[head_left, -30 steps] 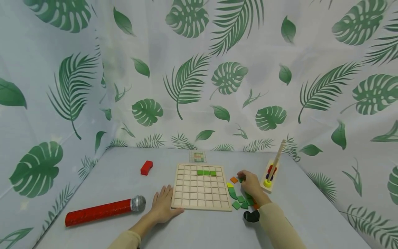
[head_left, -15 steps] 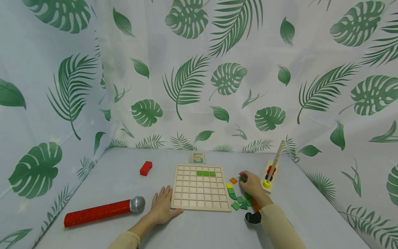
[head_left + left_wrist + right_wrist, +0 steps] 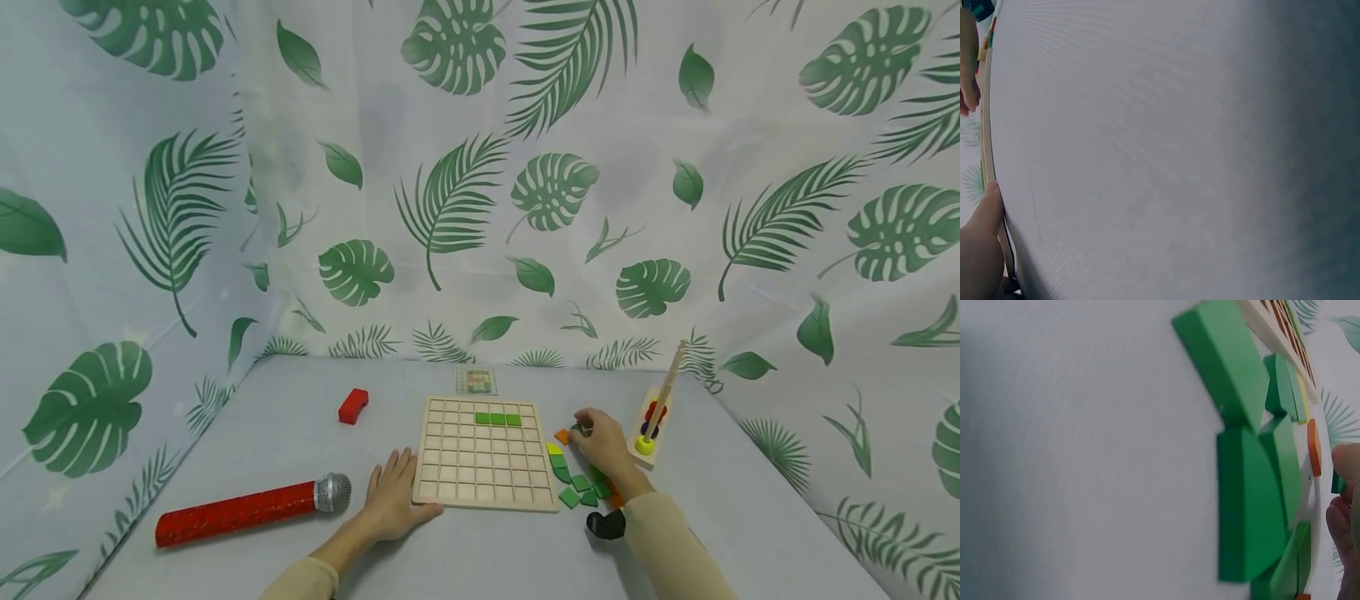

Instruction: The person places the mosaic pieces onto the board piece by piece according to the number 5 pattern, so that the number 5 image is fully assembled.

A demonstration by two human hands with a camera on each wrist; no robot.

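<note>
My left hand [image 3: 392,500] lies flat with fingers spread at the near left corner of a wooden grid board [image 3: 480,467], its thumb [image 3: 988,212] along the front edge. Three light green square tiles [image 3: 498,419] sit side by side in a row near the board's far edge. To the right of the board, my right hand [image 3: 606,443] pinches a small green tile [image 3: 1337,481] between thumb and fingers. Its thumb tip overlaps an orange tile [image 3: 562,436] in the head view. Loose green tiles [image 3: 581,482] lie below that hand, some partly hidden by it.
A pattern card [image 3: 477,381] lies behind the board. Left are a red block [image 3: 353,407] and a red microphone [image 3: 247,510]. A wooden bead stand [image 3: 654,425] with an upright stick is at right; a black rounded object [image 3: 606,524] lies by the right sleeve.
My right hand has shifted slightly left, carrying the pinched green tile closer to the orange tile. My left hand and the board have stayed put.
</note>
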